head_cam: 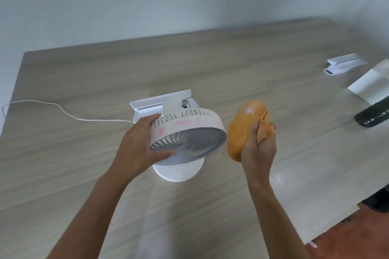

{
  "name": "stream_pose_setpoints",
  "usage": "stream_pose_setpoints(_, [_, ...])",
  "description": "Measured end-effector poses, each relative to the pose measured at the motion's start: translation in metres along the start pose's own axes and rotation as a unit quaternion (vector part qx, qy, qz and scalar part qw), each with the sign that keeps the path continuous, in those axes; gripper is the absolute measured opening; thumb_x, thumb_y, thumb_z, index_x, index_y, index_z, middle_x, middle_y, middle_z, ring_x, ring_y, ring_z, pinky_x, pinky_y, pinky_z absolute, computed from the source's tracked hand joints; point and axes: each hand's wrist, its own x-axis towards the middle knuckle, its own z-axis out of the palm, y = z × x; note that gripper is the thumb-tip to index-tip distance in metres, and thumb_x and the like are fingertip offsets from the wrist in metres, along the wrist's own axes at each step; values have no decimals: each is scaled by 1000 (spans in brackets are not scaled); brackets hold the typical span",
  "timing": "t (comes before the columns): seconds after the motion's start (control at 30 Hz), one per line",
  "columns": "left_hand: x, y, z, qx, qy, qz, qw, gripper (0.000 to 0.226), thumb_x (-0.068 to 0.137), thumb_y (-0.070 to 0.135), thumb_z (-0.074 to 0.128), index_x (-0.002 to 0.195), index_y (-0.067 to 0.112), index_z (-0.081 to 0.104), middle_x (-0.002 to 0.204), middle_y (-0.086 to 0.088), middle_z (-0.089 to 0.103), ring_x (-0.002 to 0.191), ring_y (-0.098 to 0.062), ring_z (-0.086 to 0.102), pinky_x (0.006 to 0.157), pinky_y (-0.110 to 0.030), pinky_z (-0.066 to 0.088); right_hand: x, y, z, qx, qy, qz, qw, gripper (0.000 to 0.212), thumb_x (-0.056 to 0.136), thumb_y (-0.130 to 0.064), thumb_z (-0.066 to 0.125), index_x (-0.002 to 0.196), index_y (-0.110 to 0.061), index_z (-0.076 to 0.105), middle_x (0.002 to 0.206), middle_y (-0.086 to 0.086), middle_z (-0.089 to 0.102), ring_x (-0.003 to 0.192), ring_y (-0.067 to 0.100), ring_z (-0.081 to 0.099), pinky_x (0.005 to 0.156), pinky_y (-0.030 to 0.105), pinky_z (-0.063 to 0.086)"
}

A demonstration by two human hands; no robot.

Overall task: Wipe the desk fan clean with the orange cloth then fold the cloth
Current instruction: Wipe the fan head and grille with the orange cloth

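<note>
A small white desk fan (190, 132) stands on its round base on the wooden table (84, 153), its grey grille tilted down toward me. Faint pink smears mark its white rim. My left hand (139, 145) grips the fan head at its left side, thumb across the lower grille. My right hand (257, 149) holds the bunched orange cloth (242, 130) just to the right of the fan head, a small gap between cloth and rim. A pale smudge shows on the cloth's top.
A white cable (63, 111) runs from behind the fan to the table's left edge. A white bracket-like piece (155, 103) lies behind the fan. Far right lie another white piece (343, 65), a white sheet (370, 88) and a dark object (372, 118). The table's right edge drops to an orange floor.
</note>
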Motion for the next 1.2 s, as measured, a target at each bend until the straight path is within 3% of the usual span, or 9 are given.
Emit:
stream_pose_setpoints(0.2, [6,-4,1,0,13,5,1000,78,51,22,95,119,28,59,106,18,65,97,-7,61,86,-21,46,-17,19,26,69,-121,85,987,38,102,-50,33,85,-75,56,84,-53,58,84,-31,54,64,-6,40])
stream_pose_setpoints(0.4, [9,-2,-5,3,9,-15,1000,78,46,30,96,118,24,67,104,25,65,95,2,62,84,-8,46,-25,24,38,160,-113,9,981,32,100,-42,37,115,-51,63,119,-27,65,116,-4,58,96,15,46])
stream_pose_setpoints(0.47, [8,0,-4,6,11,-19,1000,78,45,29,96,118,25,67,102,25,66,95,1,63,83,-10,46,-28,23,40,162,-114,-22,980,37,101,-36,38,128,-29,62,130,-10,64,126,10,57,105,31,46])
stream_pose_setpoints(0.53, [7,2,-3,9,15,-22,1000,79,45,29,96,118,26,68,103,21,68,95,4,62,82,-7,45,-30,20,44,136,-133,-60,980,44,102,-32,37,137,-12,55,138,-1,59,130,10,53,106,28,44])
stream_pose_setpoints(0.6, [7,3,-2,12,19,-27,999,78,44,29,96,117,28,68,101,19,69,94,5,62,80,-2,42,-31,15,47,97,-156,-90,979,49,101,-36,36,142,-11,48,140,-6,53,130,2,51,103,19,43])
stream_pose_setpoints(0.77, [10,10,-1,34,23,-30,999,78,44,26,96,116,26,69,98,14,70,82,0,66,77,-7,43,-40,1,53,27,-166,-232,958,50,102,-39,38,141,-9,46,143,7,52,135,26,47,106,47,43])
stream_pose_setpoints(0.93, [8,9,-2,55,14,-33,998,76,44,23,96,116,19,70,102,-5,76,81,-8,63,70,-1,39,-53,-7,71,-80,-184,-407,891,47,99,-28,43,135,-1,56,145,11,54,143,25,40,116,50,31])
stream_pose_setpoints(1.07, [9,7,-3,35,15,-44,998,78,42,23,96,116,19,70,101,6,73,81,12,60,73,7,35,-38,-2,70,-68,-186,-411,890,47,102,-31,35,134,-5,59,143,7,57,142,22,41,116,48,29])
stream_pose_setpoints(1.2, [11,7,-2,0,20,-47,999,82,41,28,96,117,22,68,94,23,62,80,34,50,74,6,38,-24,11,66,39,-138,-291,946,39,101,-22,43,131,-3,59,137,8,59,134,24,49,110,49,38])
